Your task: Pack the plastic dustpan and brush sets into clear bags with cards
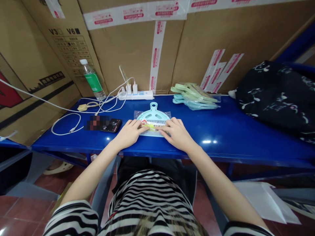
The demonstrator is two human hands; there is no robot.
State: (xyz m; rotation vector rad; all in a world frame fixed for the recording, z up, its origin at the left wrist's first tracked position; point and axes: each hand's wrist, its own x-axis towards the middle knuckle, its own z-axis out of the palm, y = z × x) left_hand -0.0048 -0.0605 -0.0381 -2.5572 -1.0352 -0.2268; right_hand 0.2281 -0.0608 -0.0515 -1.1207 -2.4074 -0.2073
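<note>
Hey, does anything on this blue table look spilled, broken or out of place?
Nothing looks spilled or broken. The white cables near the phone sprawl in loose loops, which looks untidy. The pile of wrapped dustpans is uneven, its handles not lined up. The dustpan between your hands looks fine.

Hand Placement and Surrounding Layout

The left hand [130,132] and right hand [178,132] rest at opposite sides of a light-blue handled item [154,114] with grey bristles [157,121], enclosed in clear plastic packaging [154,134]. Both thumbs lie on the printed label [158,125]. The handle [154,105] points away from the person. The item lies near the front edge of a blue table [211,131].

Left side: a phone [113,126], a white cable [72,130] and, farther back, a green-labelled bottle [93,81].

Rear: a white power strip [144,95] with plugs [135,88] inserted, before taped cardboard [128,52].

Right side: a pile of green and blue packaged items [194,95]; beyond, dark patterned fabric [270,95].
</note>
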